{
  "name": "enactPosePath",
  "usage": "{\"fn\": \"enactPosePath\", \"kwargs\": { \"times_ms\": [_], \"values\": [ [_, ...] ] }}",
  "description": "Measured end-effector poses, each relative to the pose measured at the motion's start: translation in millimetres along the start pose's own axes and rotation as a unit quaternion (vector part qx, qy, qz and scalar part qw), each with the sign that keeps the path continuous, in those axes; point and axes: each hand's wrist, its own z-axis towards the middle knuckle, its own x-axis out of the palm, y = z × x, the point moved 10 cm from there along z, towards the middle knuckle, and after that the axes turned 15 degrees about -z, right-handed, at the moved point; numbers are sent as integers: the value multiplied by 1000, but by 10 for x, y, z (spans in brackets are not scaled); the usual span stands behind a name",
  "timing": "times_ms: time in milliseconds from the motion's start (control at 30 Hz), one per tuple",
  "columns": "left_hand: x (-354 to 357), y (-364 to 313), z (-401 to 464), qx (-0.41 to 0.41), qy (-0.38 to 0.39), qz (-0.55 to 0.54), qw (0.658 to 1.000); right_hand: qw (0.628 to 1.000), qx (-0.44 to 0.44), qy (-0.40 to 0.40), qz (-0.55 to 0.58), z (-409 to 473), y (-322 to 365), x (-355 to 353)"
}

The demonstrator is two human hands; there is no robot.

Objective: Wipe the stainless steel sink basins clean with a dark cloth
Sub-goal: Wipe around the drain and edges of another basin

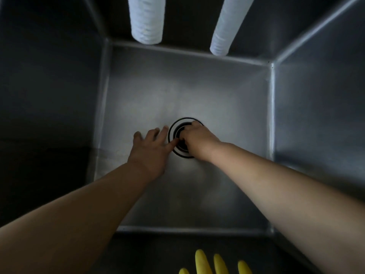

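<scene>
Stainless steel is surrounding both my hands: I am reaching down into a deep sink basin (197,91), its walls rising dark on every side of my arms. My left hand (150,149) is lying flat on the basin floor with its fingers spread and relaxed, gripping nothing, its thumb touching the edge of the drain (182,138). My right hand (197,138) is sitting just beside the left one, over the drain itself, with its fingers curling down into the dark round opening; whether they are pinching anything in there I cannot tell, since the hand is hiding its own fingertips. The drain's dark rings are showing between my two hands and under the right one. The dark cloth is not showing anywhere around my hands. Beyond my hands, two white ribbed hoses (147,18) are hanging down over the far wall of the basin, one ahead of each hand. Behind my wrists, at the near edge, the yellow fingertips of a rubber glove (217,264) are poking up into view.
</scene>
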Motion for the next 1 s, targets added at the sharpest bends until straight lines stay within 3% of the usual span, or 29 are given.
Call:
{"fn": "enactPosePath", "kwargs": {
  "times_ms": [67, 133, 200, 267, 333, 467, 600, 767, 867, 933, 1000],
  "values": [
    [9, 11, 2, -2, 1, -1, 1000, 989, 41, -57, 133, -127, -148, -53],
    [14, 15, 4, -3, 0, -3, 1000, 950, 104, -109, 273, -273, -354, -113],
    [14, 15, 6, -6, -1, -7, 1000, 906, 173, -177, 344, -421, -645, -226],
    [19, 18, 7, -10, 1, -14, 1000, 886, 215, -252, 324, -537, -926, -426],
    [22, 12, 7, -15, 4, -14, 1000, 899, 214, -301, 235, -578, -1095, -613],
    [-2, 19, 19, -28, -8, -22, 999, 960, 160, -226, 35, -417, -996, -407],
    [-25, 52, 25, -38, -31, -30, 998, 954, 168, -244, 48, -652, -757, -159],
    [-11, 73, 20, -50, -38, -29, 998, 969, 34, -238, 60, -1069, -109, 190],
    [-8, 82, 25, -57, -31, -34, 997, 971, -16, -233, 56, -1124, -122, 267],
    [-17, 87, 35, -56, -32, -42, 997, 964, 12, -261, 44, -1032, -338, 168],
    [-14, 96, 42, -55, -33, -53, 997, 953, 96, -286, 39, -854, -707, 5]
  ]
}}
